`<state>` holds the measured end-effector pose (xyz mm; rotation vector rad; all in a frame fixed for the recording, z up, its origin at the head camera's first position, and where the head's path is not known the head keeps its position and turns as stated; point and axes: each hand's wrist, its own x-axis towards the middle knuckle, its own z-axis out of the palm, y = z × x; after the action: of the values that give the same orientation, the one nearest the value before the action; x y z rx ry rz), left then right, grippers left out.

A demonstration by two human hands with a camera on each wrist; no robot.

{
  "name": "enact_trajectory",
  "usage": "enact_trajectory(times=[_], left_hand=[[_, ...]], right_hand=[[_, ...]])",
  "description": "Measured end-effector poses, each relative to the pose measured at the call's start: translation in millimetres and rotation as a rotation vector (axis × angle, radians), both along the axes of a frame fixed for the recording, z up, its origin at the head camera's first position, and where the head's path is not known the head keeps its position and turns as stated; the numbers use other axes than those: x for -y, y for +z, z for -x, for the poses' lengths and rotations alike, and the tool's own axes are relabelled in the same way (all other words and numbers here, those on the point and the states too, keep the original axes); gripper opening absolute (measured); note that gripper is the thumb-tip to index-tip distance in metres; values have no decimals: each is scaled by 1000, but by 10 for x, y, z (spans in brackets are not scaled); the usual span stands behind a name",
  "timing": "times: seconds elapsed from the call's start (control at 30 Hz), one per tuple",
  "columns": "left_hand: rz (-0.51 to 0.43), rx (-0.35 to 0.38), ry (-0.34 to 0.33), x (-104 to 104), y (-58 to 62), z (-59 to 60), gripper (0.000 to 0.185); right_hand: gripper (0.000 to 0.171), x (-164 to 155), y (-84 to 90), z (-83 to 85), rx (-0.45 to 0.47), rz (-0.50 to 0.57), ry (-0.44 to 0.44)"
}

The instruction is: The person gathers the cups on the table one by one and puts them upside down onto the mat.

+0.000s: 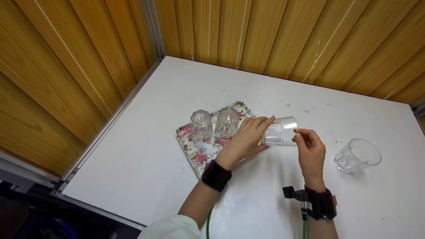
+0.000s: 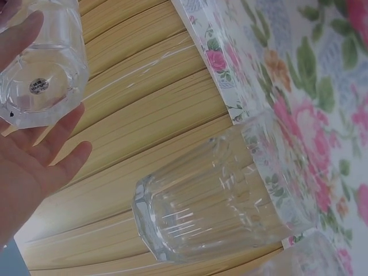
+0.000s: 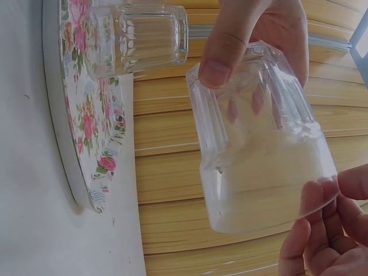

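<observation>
Left hand (image 1: 247, 137) has its grip on the base end of a clear glass (image 1: 279, 132), thumb and fingers curled around it, and the glass is up in the air, lying on its side over the worktop (image 1: 166, 172). At the rim end, the right hand (image 1: 310, 151) pinches the lip with its fingertips (image 3: 322, 230), a narrow grip. From the right wrist, the left thumb presses on the faceted base while the mouth points toward the right palm. From the left wrist, a small round sticker shows on the bottom of the held glass.

Just left of the left grip, partly under that hand, lies a floral tray (image 1: 196, 154). Two ribbed glasses stand upside down on it, side by side: one (image 1: 201, 125) at the far left, one (image 1: 227, 121) right next to the left fingers. Well off to the right of the right grip, another glass (image 1: 358, 155) sits on the worktop, tilted, mouth up.
</observation>
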<state>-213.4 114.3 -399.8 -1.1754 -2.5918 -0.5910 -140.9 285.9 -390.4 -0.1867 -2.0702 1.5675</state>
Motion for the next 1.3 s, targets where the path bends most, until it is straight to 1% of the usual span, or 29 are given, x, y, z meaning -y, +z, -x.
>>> enact_trajectory(times=[0.27, 0.53, 0.87, 0.97, 1.2, 1.3], left_hand=[[-4, -18, -3, 7, 16, 5, 86], [-18, -47, -11, 18, 13, 11, 86], [0, -34, -6, 22, 28, 10, 84], [7, -23, -3, 26, 41, 3, 84], [16, -25, -2, 34, 46, 0, 85], [23, -19, 3, 37, 48, 0, 85]], right_hand=[[18, 11, 10, -6, 4, 0, -7], [18, -1, -13, 4, 25, -36, -19], [19, -3, -24, 1, 56, -33, -22], [19, 16, 10, -10, 72, -32, -18], [19, 135, 188, -79, 88, -54, -15], [20, 148, 198, -90, 89, -67, -18]])
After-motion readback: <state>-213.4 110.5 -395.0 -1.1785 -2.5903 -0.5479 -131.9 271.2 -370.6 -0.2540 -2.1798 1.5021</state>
